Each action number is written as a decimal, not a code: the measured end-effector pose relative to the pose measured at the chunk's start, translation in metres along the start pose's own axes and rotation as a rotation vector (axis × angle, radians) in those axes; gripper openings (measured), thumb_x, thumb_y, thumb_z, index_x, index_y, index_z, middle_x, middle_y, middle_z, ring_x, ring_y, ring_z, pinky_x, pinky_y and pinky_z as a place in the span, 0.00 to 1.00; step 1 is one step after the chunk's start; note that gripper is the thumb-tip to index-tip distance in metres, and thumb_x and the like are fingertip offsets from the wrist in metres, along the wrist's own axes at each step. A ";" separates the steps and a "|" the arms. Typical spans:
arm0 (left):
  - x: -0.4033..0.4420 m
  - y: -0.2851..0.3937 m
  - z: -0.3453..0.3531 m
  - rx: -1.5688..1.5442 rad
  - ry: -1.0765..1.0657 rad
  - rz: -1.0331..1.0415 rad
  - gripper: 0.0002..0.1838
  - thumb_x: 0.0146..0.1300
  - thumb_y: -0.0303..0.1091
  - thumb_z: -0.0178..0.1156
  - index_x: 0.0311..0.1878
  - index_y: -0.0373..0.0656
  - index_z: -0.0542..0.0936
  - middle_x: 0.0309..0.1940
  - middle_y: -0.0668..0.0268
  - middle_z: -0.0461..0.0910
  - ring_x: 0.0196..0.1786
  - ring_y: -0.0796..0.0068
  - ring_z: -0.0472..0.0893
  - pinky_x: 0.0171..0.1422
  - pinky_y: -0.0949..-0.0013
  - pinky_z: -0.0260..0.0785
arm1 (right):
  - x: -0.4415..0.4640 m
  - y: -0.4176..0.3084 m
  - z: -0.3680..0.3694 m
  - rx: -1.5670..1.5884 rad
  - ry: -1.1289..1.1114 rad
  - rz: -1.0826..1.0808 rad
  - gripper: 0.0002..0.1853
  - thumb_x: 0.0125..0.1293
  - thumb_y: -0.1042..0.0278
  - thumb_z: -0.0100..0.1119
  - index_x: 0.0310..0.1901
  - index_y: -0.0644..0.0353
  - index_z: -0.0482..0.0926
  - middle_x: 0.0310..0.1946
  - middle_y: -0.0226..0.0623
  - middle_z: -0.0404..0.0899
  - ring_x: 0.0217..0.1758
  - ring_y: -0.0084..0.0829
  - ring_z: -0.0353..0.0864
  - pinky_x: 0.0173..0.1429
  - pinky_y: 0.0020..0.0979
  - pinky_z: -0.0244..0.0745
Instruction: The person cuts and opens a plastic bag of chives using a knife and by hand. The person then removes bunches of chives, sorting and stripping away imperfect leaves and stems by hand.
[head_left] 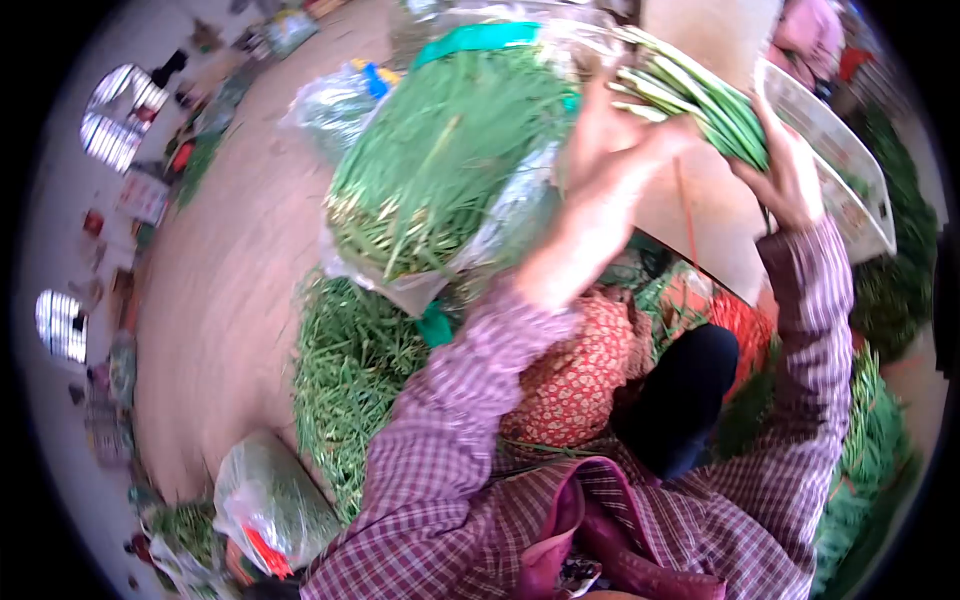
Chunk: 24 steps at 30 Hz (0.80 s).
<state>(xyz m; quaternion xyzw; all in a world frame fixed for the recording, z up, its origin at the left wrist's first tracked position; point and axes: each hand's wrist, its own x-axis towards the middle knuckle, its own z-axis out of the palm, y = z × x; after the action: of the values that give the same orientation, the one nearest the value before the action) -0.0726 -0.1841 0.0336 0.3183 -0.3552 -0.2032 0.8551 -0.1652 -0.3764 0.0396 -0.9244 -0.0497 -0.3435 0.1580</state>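
A bunch of scallions (715,115), pale stalks to the left and green leaves to the right, lies over a light-coloured board (700,205). My right hand (790,175) is closed around the green end of the bunch. My left hand (612,150) is slightly blurred, with its fingers apart near the pale ends; whether it touches them I cannot tell. Just left of that hand lies a large heap of thin green stalks (450,140) in a clear plastic wrapping, with a teal band (478,40) across its far end.
A white plastic crate (835,160) stands beyond my right hand. More loose greens (350,380) are piled at my left, and tied green bundles (870,470) lie at my right. A filled plastic bag (270,500) sits on the floor. Another person's pink clothing (810,40) shows at the back.
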 end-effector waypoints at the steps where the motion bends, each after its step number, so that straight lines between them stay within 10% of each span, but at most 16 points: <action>1: -0.012 0.009 -0.014 0.156 0.089 -0.047 0.32 0.55 0.27 0.65 0.63 0.39 0.64 0.54 0.55 0.74 0.57 0.65 0.74 0.63 0.64 0.66 | -0.003 0.021 0.004 -0.094 -0.029 0.032 0.32 0.49 0.71 0.64 0.59 0.53 0.66 0.39 0.48 0.80 0.42 0.47 0.81 0.45 0.39 0.77; 9: -0.132 0.105 -0.159 0.946 0.729 0.177 0.14 0.62 0.26 0.58 0.50 0.35 0.76 0.49 0.60 0.78 0.56 0.71 0.75 0.63 0.68 0.63 | -0.031 0.139 0.099 -0.233 -0.325 0.293 0.34 0.48 0.63 0.66 0.60 0.43 0.67 0.47 0.41 0.78 0.49 0.44 0.79 0.50 0.40 0.74; 15: -0.180 0.117 -0.186 1.369 0.789 -0.060 0.42 0.47 0.50 0.72 0.62 0.40 0.66 0.58 0.56 0.70 0.63 0.61 0.67 0.68 0.55 0.55 | -0.013 0.127 0.132 -0.427 -0.454 0.352 0.49 0.38 0.51 0.74 0.67 0.41 0.61 0.58 0.40 0.70 0.64 0.43 0.66 0.65 0.44 0.61; 24: -0.182 0.101 -0.190 1.455 0.758 -0.055 0.31 0.51 0.35 0.70 0.56 0.37 0.68 0.35 0.62 0.81 0.40 0.74 0.78 0.48 0.68 0.68 | 0.079 -0.132 0.175 0.149 -0.232 -0.564 0.31 0.45 0.60 0.70 0.56 0.45 0.73 0.50 0.30 0.73 0.54 0.33 0.73 0.59 0.38 0.68</action>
<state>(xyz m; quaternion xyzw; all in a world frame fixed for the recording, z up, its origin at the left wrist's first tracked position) -0.0416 0.0688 -0.0871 0.8490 -0.0773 0.1785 0.4913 -0.0226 -0.1960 0.0001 -0.8931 -0.3467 -0.2616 0.1171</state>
